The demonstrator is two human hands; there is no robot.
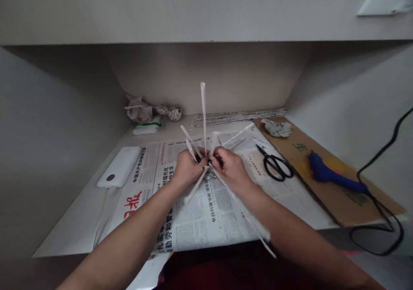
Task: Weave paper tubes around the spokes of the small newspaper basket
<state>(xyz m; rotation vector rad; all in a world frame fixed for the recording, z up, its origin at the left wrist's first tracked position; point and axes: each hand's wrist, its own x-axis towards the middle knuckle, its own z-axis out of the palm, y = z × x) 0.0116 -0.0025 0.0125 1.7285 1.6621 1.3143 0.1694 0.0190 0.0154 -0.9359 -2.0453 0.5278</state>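
Several white rolled paper sticks point(204, 113) fan out from a small dark centre between my hands, above a spread newspaper point(193, 221). My left hand point(189, 166) is closed, its thumb and fingers pinching the sticks near where they meet. From the other side my right hand point(232, 169) grips the same bundle, fingers bent and tips close to those of the left. One stick rises upright toward the back; others slant outward, and a long one runs down past my right wrist. The exact joint is mostly hidden by my fingers.
Black-handled scissors point(277, 165) lie right of the newspaper. A blue glue gun point(335, 176) with a black cord and crumpled paper point(276, 128) rest on cardboard point(319, 199). A white power bank point(119, 167) sits left. Thin paper sticks point(238, 117) lie along the back.
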